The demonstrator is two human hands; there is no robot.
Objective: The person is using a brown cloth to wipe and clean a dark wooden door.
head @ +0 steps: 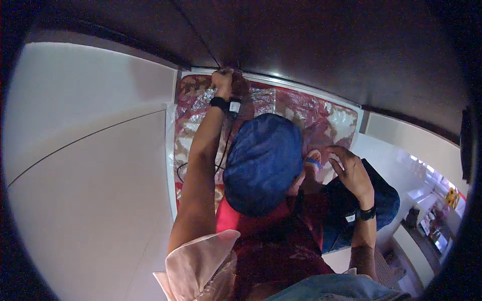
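My left hand [223,78] reaches out to the lower edge of a dark panel [301,49], where a thin dark cable meets it. Its fingers look bent, but shadow hides what they touch. A black band with a white tag [234,107] sits at that wrist. My right hand [348,169] hangs at the right with curved, parted fingers and nothing visible in them. A rounded form in dark blue cloth [263,165] lies between my arms. Beside my right hand is a bare foot with a blue strap [313,161]. Below is a patterned red and white mat [192,116] under shiny clear plastic.
A pale panel [90,158] with a dark seam rises on the left. More dark blue cloth [388,203] lies under my right forearm. A black cable [228,145] runs over the mat. At the far right stands a dark-topped surface [418,240] with several small items.
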